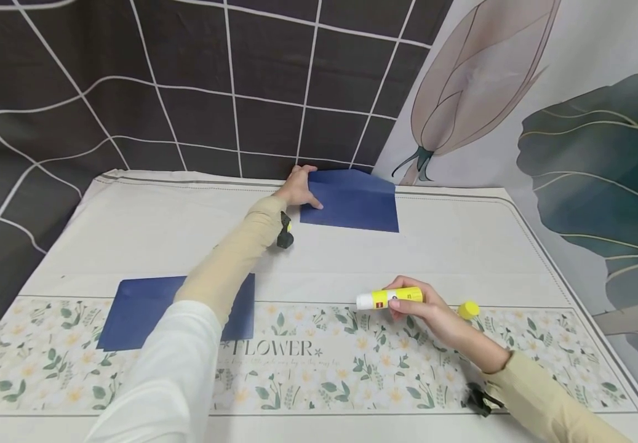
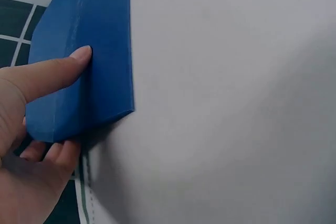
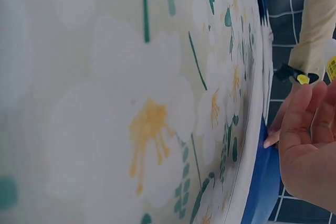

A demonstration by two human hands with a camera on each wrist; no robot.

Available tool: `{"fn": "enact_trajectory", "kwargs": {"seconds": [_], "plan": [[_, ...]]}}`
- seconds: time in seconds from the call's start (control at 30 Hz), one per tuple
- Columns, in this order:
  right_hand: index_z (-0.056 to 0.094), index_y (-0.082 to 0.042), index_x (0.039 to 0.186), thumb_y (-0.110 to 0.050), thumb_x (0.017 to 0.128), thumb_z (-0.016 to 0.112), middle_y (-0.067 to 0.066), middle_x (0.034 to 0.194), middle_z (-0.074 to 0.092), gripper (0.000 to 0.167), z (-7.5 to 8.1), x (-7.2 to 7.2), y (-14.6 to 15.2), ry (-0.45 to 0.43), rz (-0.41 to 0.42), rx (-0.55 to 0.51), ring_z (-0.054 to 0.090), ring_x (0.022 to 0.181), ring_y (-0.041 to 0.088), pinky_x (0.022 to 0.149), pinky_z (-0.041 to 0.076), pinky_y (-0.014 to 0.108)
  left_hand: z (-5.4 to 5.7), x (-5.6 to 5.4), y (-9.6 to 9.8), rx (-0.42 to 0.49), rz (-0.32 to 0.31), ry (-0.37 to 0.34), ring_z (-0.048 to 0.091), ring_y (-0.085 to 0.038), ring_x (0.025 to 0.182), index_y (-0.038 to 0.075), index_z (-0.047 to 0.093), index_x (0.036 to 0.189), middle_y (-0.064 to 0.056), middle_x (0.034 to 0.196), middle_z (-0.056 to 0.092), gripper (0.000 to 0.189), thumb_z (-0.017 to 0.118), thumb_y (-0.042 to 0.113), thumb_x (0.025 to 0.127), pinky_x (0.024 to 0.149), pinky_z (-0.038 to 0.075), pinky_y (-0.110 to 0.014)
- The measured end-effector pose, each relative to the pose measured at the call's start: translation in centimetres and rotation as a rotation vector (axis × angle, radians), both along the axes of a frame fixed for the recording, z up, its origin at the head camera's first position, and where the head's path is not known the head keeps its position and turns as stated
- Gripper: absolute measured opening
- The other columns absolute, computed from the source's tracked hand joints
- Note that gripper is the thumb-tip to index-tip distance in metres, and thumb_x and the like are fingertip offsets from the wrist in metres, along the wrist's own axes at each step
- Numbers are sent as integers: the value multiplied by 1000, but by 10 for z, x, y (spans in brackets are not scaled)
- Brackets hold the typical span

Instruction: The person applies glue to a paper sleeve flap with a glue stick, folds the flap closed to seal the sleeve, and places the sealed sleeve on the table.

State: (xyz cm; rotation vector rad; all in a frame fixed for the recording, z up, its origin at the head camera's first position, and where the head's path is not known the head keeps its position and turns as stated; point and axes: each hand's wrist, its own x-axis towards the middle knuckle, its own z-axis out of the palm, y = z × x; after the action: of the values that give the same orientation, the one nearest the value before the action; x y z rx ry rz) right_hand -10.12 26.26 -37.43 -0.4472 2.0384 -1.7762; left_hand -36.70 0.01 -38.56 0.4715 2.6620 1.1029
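Observation:
At the far edge of the table, my left hand (image 1: 298, 187) pinches the left end of a blue envelope (image 1: 354, 203) with a creased flap. In the left wrist view the thumb lies on top of the envelope (image 2: 107, 72) and the other fingers are beneath its end. My right hand (image 1: 421, 311) holds a yellow glue stick (image 1: 382, 299) over the flowered band, its white end pointing left. In the right wrist view only a bit of the glue stick (image 3: 332, 68) shows beside the curled fingers. A yellow cap (image 1: 468, 309) sits just right of that hand.
More blue envelopes (image 1: 141, 307) lie at the left, partly hidden under my left forearm. The white tablecloth (image 1: 462, 240) has a flowered band with the word FLOWER. Behind it hang a dark checked cloth (image 1: 186, 74) and a leaf-printed curtain (image 1: 479, 92).

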Motion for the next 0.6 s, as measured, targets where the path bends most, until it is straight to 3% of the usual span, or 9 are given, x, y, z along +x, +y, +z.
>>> {"fn": "enact_trajectory", "kwargs": {"seconds": [0.17,0.4,0.6], "plan": [[61,-19,99,-7,93,51,-6,85,64,17,0,0,-1,-8,6,-2,57,75,8,76,48,29,5,-1,-6,52,14,1,37,-31,135,5,35,145,-20,145,38,93,86,7,67,114,31,-35],[63,-20,101,-4,92,50,-7,86,66,22,-2,-1,0,-20,3,-51,60,76,10,75,51,27,19,5,-14,138,-54,-77,39,-28,134,2,35,142,-19,146,41,77,72,-10,76,114,30,-34],[63,-20,101,-4,93,50,-7,87,66,22,-1,0,0,-19,9,-63,60,75,10,75,52,26,28,12,-25,143,-114,-186,43,-28,122,-1,28,145,-21,148,35,65,55,-12,87,92,46,-37]]}}
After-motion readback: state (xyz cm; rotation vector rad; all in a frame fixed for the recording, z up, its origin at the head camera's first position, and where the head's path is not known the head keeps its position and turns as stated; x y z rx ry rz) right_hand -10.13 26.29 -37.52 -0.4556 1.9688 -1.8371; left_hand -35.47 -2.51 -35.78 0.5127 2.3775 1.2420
